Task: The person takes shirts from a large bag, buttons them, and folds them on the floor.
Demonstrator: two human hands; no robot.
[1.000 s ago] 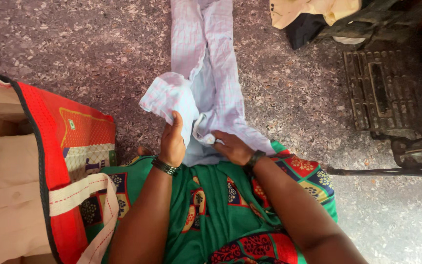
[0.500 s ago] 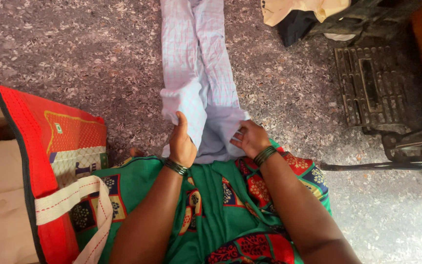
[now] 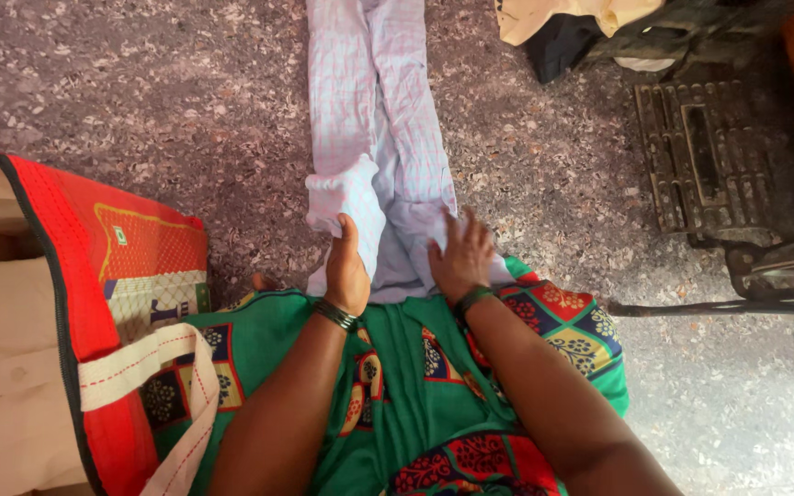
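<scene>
Between my two hands lies a pale checked garment [image 3: 374,119], stretched in a long strip on the speckled stone floor [image 3: 140,101] and running away from my lap toward the top of the view. On my left hand [image 3: 348,268] the fingers are closed around a folded-up corner of the cloth, the thumb pointing up along the fold and the bunched white fabric standing above my knuckles. On my right hand [image 3: 462,257] the fingers are spread apart and pressed flat on the near end of the garment, holding nothing. Each wrist wears a dark bangle. Just below the hands, the cloth's near edge overlaps my green patterned skirt [image 3: 397,386]. To my left a red cloth bag [image 3: 94,276] with a cream strap sits on the floor, close beside my knee. Well off to the right stands a black iron treadle [image 3: 705,161], with a heap of yellowish and dark cloth [image 3: 562,23] near its top.
</scene>
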